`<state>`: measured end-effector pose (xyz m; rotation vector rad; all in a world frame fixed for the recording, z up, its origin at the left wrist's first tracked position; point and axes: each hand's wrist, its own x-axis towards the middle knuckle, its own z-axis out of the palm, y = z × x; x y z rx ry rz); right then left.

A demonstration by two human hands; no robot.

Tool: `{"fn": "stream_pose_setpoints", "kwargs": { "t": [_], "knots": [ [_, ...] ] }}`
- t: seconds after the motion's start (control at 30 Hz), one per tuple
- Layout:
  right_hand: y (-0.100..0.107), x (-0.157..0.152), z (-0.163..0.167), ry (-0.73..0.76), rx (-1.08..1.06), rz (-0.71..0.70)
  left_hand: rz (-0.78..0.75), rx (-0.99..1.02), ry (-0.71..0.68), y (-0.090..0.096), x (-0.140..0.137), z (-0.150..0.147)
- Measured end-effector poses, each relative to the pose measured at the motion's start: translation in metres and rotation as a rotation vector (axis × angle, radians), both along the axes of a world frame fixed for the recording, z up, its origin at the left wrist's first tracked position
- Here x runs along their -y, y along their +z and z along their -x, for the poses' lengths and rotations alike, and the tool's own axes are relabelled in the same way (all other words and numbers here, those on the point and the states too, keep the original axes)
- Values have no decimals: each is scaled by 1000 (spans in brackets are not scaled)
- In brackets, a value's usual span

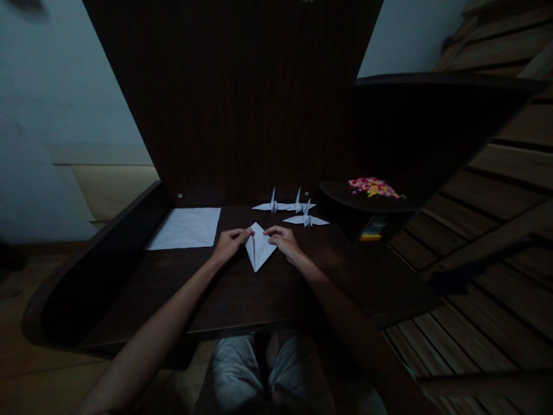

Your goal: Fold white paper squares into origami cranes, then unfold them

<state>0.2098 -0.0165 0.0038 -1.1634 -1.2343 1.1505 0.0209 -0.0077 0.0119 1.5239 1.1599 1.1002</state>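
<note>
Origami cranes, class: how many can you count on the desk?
3: a back-left crane, a back-right crane beside it, and a front crane before them. None appears hidden.

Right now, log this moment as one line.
left hand: holds folded paper; right hand: holds its opposite side; paper cranes: beyond; white sheet: at left

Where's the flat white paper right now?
In the head view, the flat white paper lies on the dark desk, left of the left hand, near the side panel.

Folded paper (261, 246), white, diamond-shaped; left flap folded inward; held over desk (151, 282).
</note>
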Motion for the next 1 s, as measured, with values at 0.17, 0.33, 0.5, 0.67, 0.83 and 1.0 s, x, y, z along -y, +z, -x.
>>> {"fn": "stream_pose_setpoints", "kwargs": {
  "t": [0.17,0.33,0.5,0.67,0.83,1.0],
  "knots": [
    [3,3,0,5,24,-12,54,102,-32,-3,-2,1],
    [2,1,-2,13,59,-56,33,148,-84,-5,-5,5],
    [3,-1,-5,15,75,-83,54,105,-90,2,-4,9],
    [2,-3,-8,15,122,-111,167,114,-89,4,-3,11],
    [-7,-7,-13,29,296,-195,114,24,-122,3,-8,15],
    [-15,-7,-19,104,630,-375,-146,-307,-229,-5,-15,23]
  ]
}}
